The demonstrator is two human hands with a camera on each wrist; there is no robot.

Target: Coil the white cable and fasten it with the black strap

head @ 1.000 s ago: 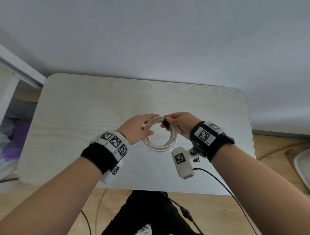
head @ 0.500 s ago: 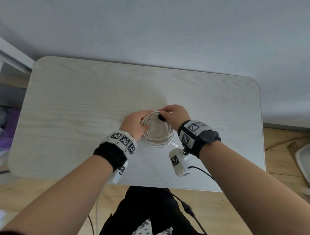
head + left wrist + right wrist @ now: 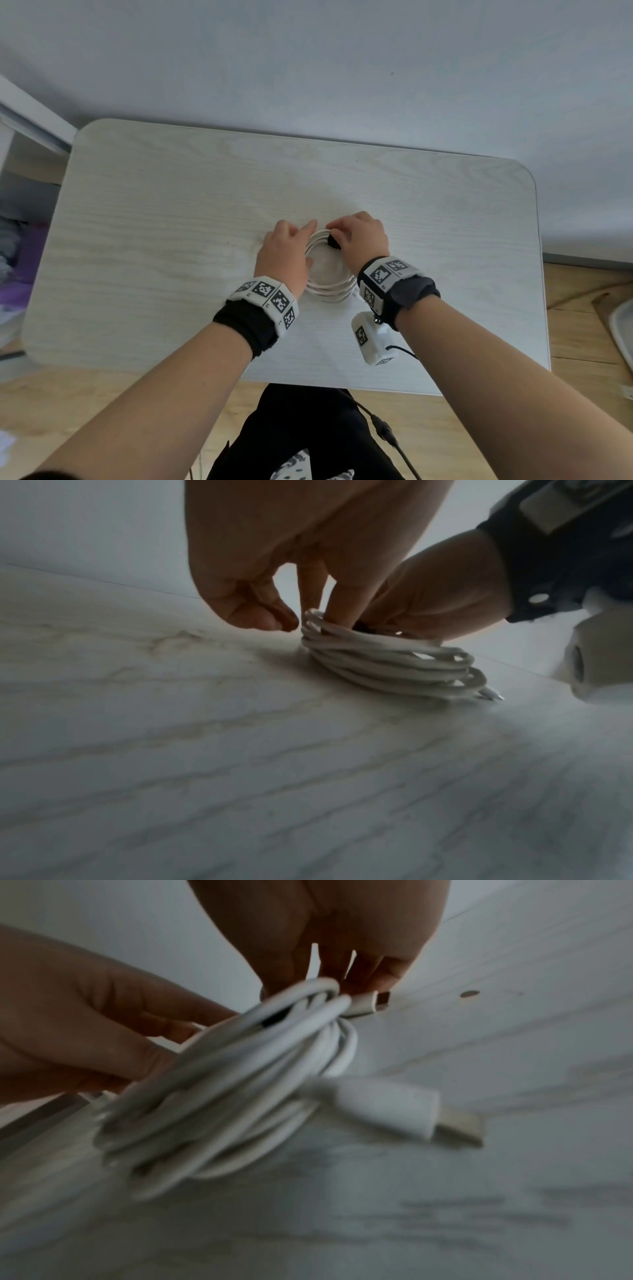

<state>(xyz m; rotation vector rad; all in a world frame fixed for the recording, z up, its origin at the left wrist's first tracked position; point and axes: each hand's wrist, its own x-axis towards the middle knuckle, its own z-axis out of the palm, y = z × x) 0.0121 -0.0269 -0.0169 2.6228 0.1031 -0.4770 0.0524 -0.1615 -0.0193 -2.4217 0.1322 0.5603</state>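
Observation:
The white cable (image 3: 327, 286) is wound into a round coil of several loops and lies flat on the pale wooden table (image 3: 171, 240). A black strap (image 3: 333, 242) sits round the loops at the coil's far side. My left hand (image 3: 301, 236) holds the coil's far left edge, thumb outside and fingers (image 3: 342, 604) reaching down inside the ring. My right hand (image 3: 337, 233) pinches the coil at the strap from the right. In the right wrist view the coil (image 3: 240, 1083) fills the middle, one white plug (image 3: 394, 1110) sticks out to the right, and a sliver of strap (image 3: 274, 1020) shows between loops.
The table reaches out on all sides of the coil, with a wall behind it. A white camera block (image 3: 371, 337) with a black lead hangs under my right wrist. A white shelf edge (image 3: 30, 116) stands at the far left; wooden floor lies right of the table.
Both hands have brought the coil down and forward from just above the table until it lies flat on it. The grips on the coil and strap look the same.

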